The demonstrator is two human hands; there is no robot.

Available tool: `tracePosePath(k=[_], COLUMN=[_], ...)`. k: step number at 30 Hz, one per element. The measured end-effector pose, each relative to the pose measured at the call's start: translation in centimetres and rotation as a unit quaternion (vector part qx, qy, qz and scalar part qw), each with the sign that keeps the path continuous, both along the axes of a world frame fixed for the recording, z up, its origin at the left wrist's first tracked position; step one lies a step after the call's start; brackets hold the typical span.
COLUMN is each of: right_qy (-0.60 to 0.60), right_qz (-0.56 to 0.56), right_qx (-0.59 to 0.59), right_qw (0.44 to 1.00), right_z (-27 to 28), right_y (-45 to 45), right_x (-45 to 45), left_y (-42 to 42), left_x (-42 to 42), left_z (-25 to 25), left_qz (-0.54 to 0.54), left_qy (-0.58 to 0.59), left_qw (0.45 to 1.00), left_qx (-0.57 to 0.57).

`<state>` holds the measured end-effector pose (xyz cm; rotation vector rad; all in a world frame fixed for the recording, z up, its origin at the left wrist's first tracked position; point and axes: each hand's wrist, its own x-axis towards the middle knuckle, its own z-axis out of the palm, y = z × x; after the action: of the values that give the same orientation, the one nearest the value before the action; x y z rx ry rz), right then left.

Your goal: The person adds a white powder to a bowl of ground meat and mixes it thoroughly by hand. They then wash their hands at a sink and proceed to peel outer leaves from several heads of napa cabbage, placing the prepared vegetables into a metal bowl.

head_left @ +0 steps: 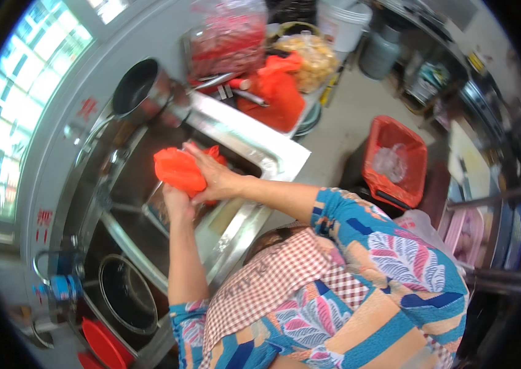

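Note:
A crumpled orange-red plastic bag (pixel 178 171) is bunched between my two hands above a stainless steel sink basin (pixel 138 157). From below, my left hand (pixel 179 205) grips the bag, its fingers partly hidden by the folds. My right hand (pixel 214 175) presses on the bag from the right side, with its thumb near the left wrist. Under the hands, a clear-sided container (pixel 156 207) shows in part in the basin; its contents are hard to make out.
A dark-lined pot (pixel 136 87) stands at the sink's back corner. Another pot (pixel 126 295) sits in the neighbouring basin, near red basins (pixel 106 343). Bagged food (pixel 309 57) and a red bag (pixel 269 110) crowd the side counter. A red-lined bin (pixel 394 161) stands on the floor.

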<state>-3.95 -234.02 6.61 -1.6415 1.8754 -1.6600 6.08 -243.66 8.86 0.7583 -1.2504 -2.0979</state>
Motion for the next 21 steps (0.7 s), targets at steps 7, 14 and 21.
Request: tracePosePath(k=[7,14,21], right_qy=[0.083,0.194,0.011], right_qz=[-0.107,-0.298,-0.542], right_qx=[-0.215,-0.043,0.445], right_qw=[0.967,0.934,0.712], right_z=[5.2,5.6,-12.8], right_y=[11.9,35.9,64.2], right_x=[-10.9,-23.0,-32.4], left_y=[11.7,17.7,17.8], left_x=[-7.6,-12.7,-10.2], left_z=[7.4,10.0,1.7], left_qz=[-0.298,-0.221,-0.131], left_qy=[0.003,0.140,-0.061], left_qw=[0.874,0.842,0.902], left_qx=[-0.383,-0.472,-0.408])
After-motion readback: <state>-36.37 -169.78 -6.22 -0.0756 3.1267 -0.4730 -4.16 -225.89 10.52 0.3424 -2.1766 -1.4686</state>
